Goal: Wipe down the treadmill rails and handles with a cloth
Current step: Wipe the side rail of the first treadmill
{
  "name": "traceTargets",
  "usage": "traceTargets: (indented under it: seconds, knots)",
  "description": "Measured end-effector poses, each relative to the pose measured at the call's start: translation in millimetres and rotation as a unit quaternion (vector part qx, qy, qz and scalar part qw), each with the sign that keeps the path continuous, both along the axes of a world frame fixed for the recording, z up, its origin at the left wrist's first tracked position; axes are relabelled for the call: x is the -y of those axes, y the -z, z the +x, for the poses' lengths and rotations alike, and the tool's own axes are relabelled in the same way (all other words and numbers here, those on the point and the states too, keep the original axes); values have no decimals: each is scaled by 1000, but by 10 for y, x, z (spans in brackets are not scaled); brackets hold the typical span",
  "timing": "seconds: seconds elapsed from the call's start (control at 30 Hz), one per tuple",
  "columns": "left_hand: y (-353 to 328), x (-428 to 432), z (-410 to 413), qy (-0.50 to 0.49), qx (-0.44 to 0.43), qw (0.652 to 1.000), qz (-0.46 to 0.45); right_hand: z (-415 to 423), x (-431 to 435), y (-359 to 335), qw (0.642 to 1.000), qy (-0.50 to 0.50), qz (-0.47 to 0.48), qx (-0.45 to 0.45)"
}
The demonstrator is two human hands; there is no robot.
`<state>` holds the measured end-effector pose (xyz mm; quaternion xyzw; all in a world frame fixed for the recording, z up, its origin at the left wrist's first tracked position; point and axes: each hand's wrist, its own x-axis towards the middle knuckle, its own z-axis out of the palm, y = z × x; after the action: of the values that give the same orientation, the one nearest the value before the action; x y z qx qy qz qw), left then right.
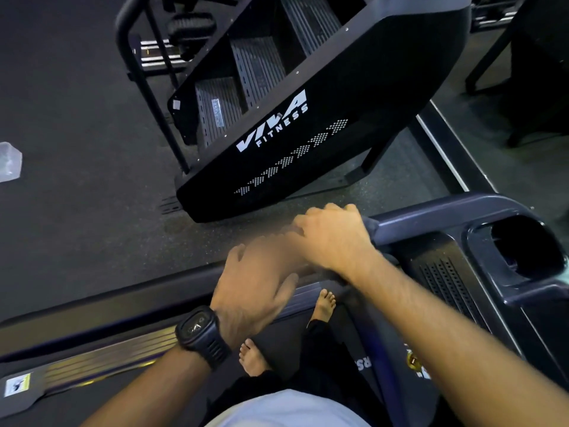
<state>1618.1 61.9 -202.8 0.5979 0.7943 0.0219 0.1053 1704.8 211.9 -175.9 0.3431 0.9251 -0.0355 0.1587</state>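
Right hand (332, 238) fingers curled round the treadmill handle (431, 217) — left hand (255, 285) blurred, fingers seemingly loose — stair machine (277, 134) beyond.

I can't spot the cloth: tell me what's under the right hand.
The right hand curls over the treadmill handle. Whether a cloth lies beneath its palm cannot be seen; the hand covers that spot.

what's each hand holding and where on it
The right hand grips the treadmill handrail at its end, left of the cup holder. The left hand is blurred, fingers straight, apparently holding nothing. No cloth is discernible.
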Motion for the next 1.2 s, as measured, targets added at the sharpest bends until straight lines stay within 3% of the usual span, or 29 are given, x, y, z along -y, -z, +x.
traceTargets:
  seconds: [0.1, 0.17, 0.23, 0.33, 0.43, 0.53, 0.6, 0.7, 0.8, 0.9, 1.0, 1.1, 1.2]
  knots:
    - [-8, 14, 9, 12, 1, 1000, -3, 55, -241, -10, 991, 124, -12, 51]
    - [-10, 14, 6, 14, 0, 1000, -2, 200, -127, 30, 986, 152, 61, 31]
    - [-5, 5, 4, 14, -2, 1000, -3, 310, 128, 113, 983, 125, 127, -35]
    - [24, -16, -1, 18, -6, 1000, -1, 322, 274, 173, 987, 52, 121, -97]
    - [26, -51, 10, 28, -9, 1000, 4, 214, 33, 96, 996, 27, 68, -48]
    - [3, -83, 40, 37, -6, 999, -1, 175, -257, 36, 993, 113, 12, 29]
    - [0, -88, 57, 38, 0, 999, -1, 247, -216, 37, 988, 141, 55, 30]
    - [8, -99, 69, 38, 2, 999, 0, 366, 59, 93, 990, 61, 119, -40]
    - [6, -132, 58, 38, -3, 999, 0, 266, -47, 58, 997, -2, 50, -51]
    - [-3, -164, 72, 43, 0, 999, -7, 159, -317, -8, 995, 93, -9, 24]
    - [-6, -200, 115, 42, 7, 999, -9, 297, -276, 26, 984, 169, 46, 25]
    - [8, -243, 127, 38, 5, 999, -12, 433, 73, 109, 984, 103, 121, -74]
    - [13, -279, 121, 35, 7, 999, -7, 383, 39, 95, 993, 24, 71, -92]
